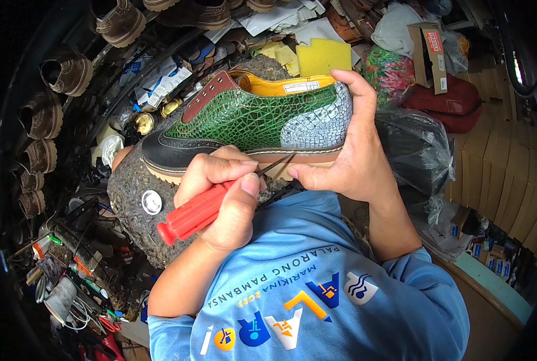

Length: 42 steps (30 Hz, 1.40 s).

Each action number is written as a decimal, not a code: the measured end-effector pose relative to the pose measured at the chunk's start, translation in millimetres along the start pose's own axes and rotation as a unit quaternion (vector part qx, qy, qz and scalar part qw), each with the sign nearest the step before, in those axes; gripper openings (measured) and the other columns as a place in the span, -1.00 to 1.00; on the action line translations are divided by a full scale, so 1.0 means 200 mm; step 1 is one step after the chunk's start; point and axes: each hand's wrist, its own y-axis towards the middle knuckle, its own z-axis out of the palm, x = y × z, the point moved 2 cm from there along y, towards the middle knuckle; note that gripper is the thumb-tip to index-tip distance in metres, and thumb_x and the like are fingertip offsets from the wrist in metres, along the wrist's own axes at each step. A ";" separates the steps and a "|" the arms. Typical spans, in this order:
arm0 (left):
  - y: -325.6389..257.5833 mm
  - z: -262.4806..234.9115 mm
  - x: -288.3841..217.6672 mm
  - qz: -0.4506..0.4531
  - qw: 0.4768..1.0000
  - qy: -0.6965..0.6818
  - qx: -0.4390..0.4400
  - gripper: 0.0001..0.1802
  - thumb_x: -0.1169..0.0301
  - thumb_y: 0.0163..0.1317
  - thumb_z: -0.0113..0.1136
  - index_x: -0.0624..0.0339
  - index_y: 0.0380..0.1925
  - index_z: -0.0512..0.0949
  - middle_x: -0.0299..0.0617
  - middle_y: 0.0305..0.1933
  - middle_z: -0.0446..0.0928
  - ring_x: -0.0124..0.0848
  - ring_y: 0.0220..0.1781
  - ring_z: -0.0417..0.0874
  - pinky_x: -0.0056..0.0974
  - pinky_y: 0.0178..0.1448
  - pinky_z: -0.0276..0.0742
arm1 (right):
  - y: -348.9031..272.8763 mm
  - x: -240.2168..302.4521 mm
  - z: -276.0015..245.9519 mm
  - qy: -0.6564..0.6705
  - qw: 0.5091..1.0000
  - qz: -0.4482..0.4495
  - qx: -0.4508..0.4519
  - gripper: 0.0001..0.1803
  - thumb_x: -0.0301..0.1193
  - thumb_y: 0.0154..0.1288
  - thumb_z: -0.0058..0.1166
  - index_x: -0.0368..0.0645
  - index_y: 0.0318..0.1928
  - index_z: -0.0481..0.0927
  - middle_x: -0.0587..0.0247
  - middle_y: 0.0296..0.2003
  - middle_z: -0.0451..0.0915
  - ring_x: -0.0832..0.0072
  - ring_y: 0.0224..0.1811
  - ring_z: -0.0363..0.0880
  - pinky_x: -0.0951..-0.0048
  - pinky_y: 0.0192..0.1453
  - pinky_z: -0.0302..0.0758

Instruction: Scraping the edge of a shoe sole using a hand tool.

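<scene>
A leather shoe (232,123) lies on its side across my front, toe to the left. It has green crocodile-pattern sides, a black toe cap, a brown eyelet flap, a grey-blue heel and a yellow lining. My right hand (357,144) grips its heel end, fingers on the upper edge and thumb at the sole. My left hand (223,195) is closed around the red handle of an awl (196,213). The awl's thin dark shaft reaches right, its tip at the stitched welt near my right thumb. Part of the sole is hidden behind my left hand.
Under the shoe is a rough dark block (133,201) bearing a round metal disc (151,202). Brown shoes (67,72) line the left. Tools and scraps (70,289) clutter the lower left. Yellow foam (322,57), plastic bags (413,153) and stacked boxes (497,174) stand behind and right.
</scene>
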 end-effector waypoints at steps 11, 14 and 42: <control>-0.01 -0.03 0.03 0.038 0.995 0.090 0.036 -0.86 0.48 0.11 0.16 0.30 -0.36 0.46 0.05 -0.38 0.50 -0.36 -0.49 0.47 -0.34 -0.40 0.43 | 0.00 0.01 -0.01 -0.012 1.000 -0.001 0.015 0.20 -0.34 -0.31 0.51 -0.23 0.34 0.00 -0.10 0.08 0.42 0.17 0.15 0.46 0.24 0.29 0.37; 0.00 -0.04 0.03 0.059 0.993 0.090 0.046 -0.88 0.60 0.09 0.19 0.29 -0.39 0.44 -0.01 -0.46 0.56 -0.42 -0.49 0.53 -0.31 -0.37 0.46 | -0.01 0.02 0.00 -0.016 0.999 0.014 0.028 0.22 -0.40 -0.31 0.50 -0.24 0.36 -0.04 -0.05 0.12 0.38 0.28 0.19 0.42 0.27 0.32 0.33; 0.01 -0.06 0.03 0.048 0.991 0.105 0.067 -0.85 0.65 0.00 0.20 0.32 -0.42 0.44 0.00 -0.47 0.55 -0.37 -0.53 0.54 -0.33 -0.44 0.44 | 0.01 -0.01 0.01 0.023 0.999 -0.005 0.025 0.23 -0.33 -0.34 0.51 -0.23 0.35 -0.02 -0.01 0.11 0.38 0.30 0.18 0.41 0.30 0.31 0.34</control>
